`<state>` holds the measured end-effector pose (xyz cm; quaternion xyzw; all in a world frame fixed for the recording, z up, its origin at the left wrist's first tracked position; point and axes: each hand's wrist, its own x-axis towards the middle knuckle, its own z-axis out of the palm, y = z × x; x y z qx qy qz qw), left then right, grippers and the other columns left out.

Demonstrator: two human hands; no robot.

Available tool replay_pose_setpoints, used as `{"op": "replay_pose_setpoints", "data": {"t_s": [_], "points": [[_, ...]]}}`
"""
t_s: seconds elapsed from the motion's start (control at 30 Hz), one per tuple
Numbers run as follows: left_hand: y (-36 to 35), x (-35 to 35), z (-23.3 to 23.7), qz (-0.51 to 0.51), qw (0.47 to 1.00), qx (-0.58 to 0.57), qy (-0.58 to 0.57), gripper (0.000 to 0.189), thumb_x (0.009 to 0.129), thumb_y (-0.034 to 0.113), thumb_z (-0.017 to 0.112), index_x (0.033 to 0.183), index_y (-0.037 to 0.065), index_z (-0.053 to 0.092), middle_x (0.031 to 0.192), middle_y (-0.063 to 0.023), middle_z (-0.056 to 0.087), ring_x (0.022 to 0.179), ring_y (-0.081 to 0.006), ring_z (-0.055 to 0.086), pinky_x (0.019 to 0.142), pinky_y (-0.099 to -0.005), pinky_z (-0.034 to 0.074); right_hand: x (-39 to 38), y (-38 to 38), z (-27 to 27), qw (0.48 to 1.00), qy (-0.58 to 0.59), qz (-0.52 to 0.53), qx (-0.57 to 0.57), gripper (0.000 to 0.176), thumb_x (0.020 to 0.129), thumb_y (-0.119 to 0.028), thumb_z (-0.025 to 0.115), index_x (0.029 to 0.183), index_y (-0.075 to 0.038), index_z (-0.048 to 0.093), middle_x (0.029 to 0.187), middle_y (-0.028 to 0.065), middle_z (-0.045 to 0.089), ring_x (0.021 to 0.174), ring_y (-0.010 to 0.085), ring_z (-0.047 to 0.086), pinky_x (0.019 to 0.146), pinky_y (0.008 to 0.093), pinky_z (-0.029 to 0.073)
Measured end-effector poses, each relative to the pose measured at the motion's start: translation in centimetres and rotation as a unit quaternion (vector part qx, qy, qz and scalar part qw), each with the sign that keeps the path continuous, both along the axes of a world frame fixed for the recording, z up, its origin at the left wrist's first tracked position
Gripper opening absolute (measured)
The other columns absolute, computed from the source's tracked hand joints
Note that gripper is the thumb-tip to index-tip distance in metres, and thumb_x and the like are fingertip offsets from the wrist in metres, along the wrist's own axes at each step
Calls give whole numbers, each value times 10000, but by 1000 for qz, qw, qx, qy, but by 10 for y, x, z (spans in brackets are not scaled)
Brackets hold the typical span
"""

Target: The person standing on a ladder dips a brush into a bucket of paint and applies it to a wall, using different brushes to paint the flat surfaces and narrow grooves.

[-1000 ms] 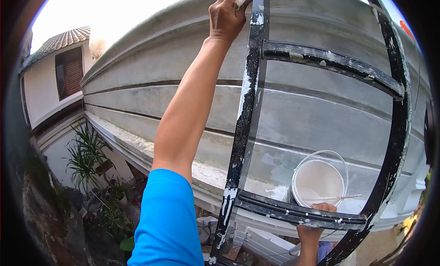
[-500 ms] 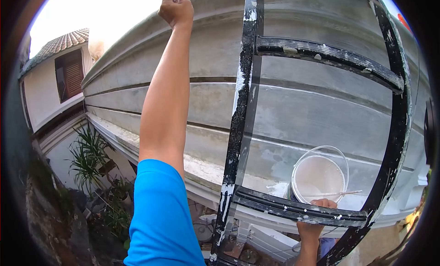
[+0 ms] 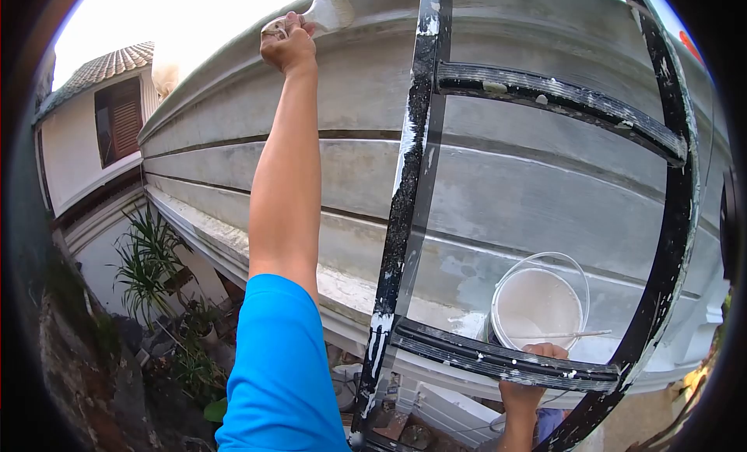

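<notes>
High up at the left, my left hand grips a paintbrush by its handle. The pale bristles point right and lie against the upper moulding of the grey wall. At the lower right, my right hand is wrapped around a rung of a black, paint-spattered ladder. Just beyond that rung is a white bucket of whitish paint, its wire handle raised. A thin stick lies across the bucket's mouth.
Another ladder rung crosses the upper right. A narrow ledge runs along the wall's foot. Far below at the left are plants and assorted clutter. A house with a shuttered window stands beyond.
My left hand has come down slightly and to the left, bringing the brush bristles into view. My right hand stays on the rung; the view has shifted a little.
</notes>
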<state>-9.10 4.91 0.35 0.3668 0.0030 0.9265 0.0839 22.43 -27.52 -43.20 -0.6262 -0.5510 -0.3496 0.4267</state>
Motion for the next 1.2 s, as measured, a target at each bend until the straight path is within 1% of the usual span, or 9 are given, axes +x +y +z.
{"op": "replay_pose_setpoints", "data": {"t_s": [0.13, 0.3, 0.47, 0.57, 0.7, 0.8, 0.93, 1.07, 1.2], "points": [[8, -30, -6, 424, 902, -86, 21, 152, 845, 200, 789, 904, 82, 712, 702, -88, 711, 663, -231, 704, 643, -353, 546, -2, -1, 5, 1000, 12, -2, 1, 226, 730, -145, 666, 837, -50, 491, 854, 120, 481, 934, 333, 457, 833, 476, 372], [-17, 46, -36, 419, 904, -9, 83, 140, 855, 202, 785, 897, 95, 706, 700, -65, 703, 614, -183, 664, 611, -315, 525, -3, -2, 4, 1000, 6, -1, -13, 224, 730, -144, 668, 833, -47, 494, 866, 121, 477, 946, 334, 449, 841, 477, 370], [-61, 111, -57, -104, 979, 124, 122, 94, 929, 97, 708, 888, 38, 648, 787, -57, 685, 677, -139, 685, 621, -281, 585, 1, 2, -8, 1000, 7, -13, -17, 212, 730, -127, 662, 836, -43, 498, 885, 129, 474, 979, 351, 436, 872, 485, 367], [-38, 70, -44, -105, 985, 133, 36, 78, 940, 73, 686, 905, 17, 644, 827, -90, 688, 701, -168, 708, 630, -290, 611, 1, 3, -7, 1000, 8, -11, -3, 223, 737, -144, 670, 834, -42, 499, 891, 129, 478, 979, 357, 440, 878, 489, 370], [4, -1, -34, 130, 990, -5, -47, 64, 950, 60, 667, 938, -2, 657, 831, -103, 687, 716, -206, 718, 660, -300, 623, 0, -1, 1, 1000, -9, -12, -6, 271, 748, -214, 691, 839, -38, 507, 859, 124, 482, 942, 354, 457, 849, 489, 380], [2, 7, -23, 84, 995, 33, -40, 43, 941, 83, 689, 928, 43, 680, 798, -52, 698, 695, -151, 689, 652, -269, 575, -2, 1, 4, 1000, -13, -11, 10, 275, 734, -204, 700, 857, -34, 522, 857, 128, 502, 927, 342, 467, 825, 493, 380], [-3, 72, -35, 205, 973, 73, 78, 41, 917, 134, 735, 947, 135, 707, 750, 59, 699, 660, -60, 589, 634, -230, 447, 1, 0, 3, 1000, -12, -9, 4, 288, 696, -152, 722, 881, -42, 531, 871, 125, 521, 931, 331, 479, 819, 492, 380], [-31, 116, -60, -18, 961, 222, 163, 115, 891, 87, 756, 998, 110, 722, 930, 0, 750, 749, -24, 590, 725, -228, 499, 1, 1, 4, 1000, -15, -11, 8, 301, 672, -169, 726, 861, -54, 521, 850, 112, 514, 911, 321, 485, 802, 491, 365], [-33, 98, -66, 205, 923, 179, 271, 292, 821, 42, 787, 1104, 55, 717, 1196, -100, 723, 1053, -174, 705, 906, -308, 548, 1, 0, 8, 999, -28, -13, 27, 285, 643, -208, 718, 799, -75, 521, 805, 97, 505, 889, 311, 498, 807, 485, 354]]}}
